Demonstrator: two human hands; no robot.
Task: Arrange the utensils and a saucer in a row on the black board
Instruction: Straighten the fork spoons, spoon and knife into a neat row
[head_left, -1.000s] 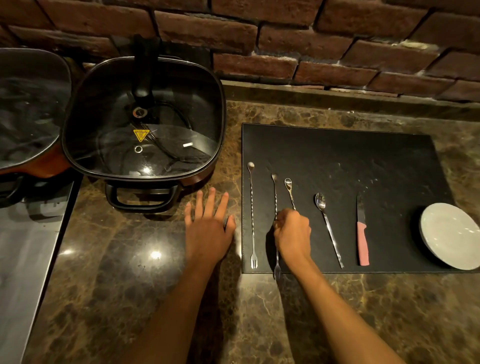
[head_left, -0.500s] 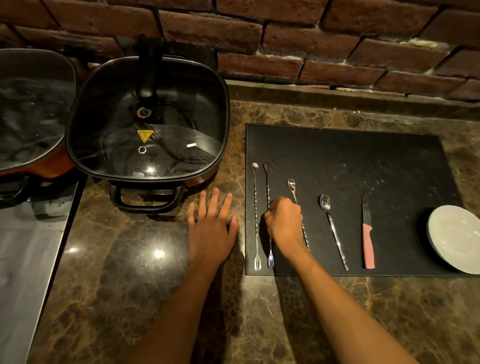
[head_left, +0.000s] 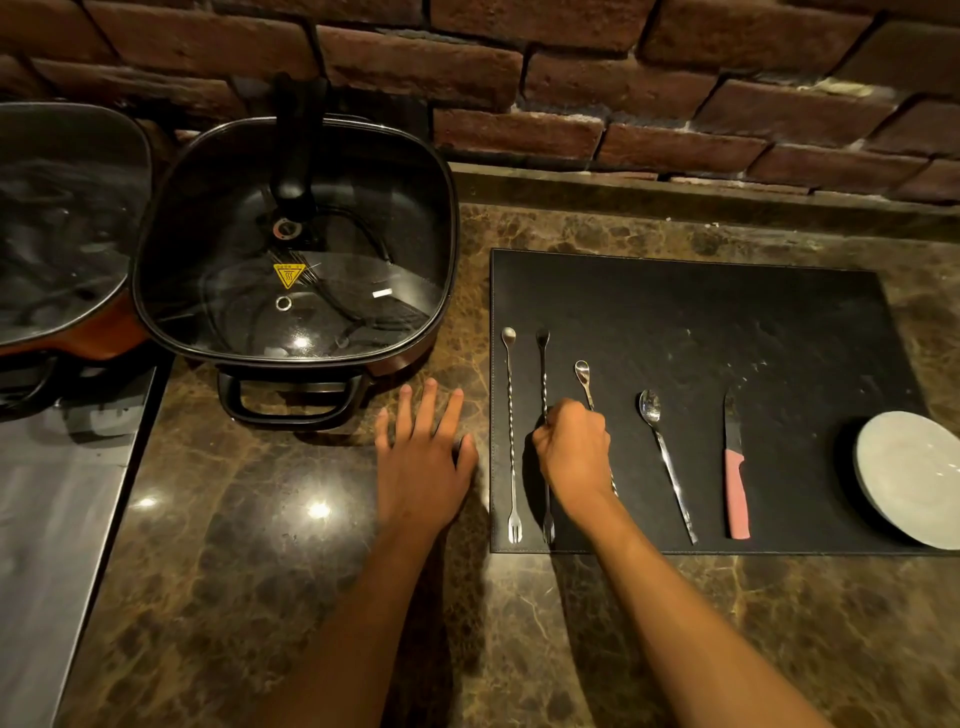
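On the black board lie, from left to right, a long twisted fork-spoon, a second long twisted fork-spoon, a small spoon, a larger spoon, a pink-handled knife and a white saucer at the right edge. My right hand is closed on the middle of the second twisted fork-spoon and covers most of the small spoon's handle. My left hand rests flat on the counter just left of the board, fingers spread.
A square electric pan with a glass lid stands at the back left of the marble counter. Another lidded pan sits further left. A steel surface borders the counter's left side. A brick wall runs behind.
My right hand has slid the second twisted fork-spoon up the board and set it parallel to the first one; its fork end now lies inside the board's front edge. My left hand stayed put.
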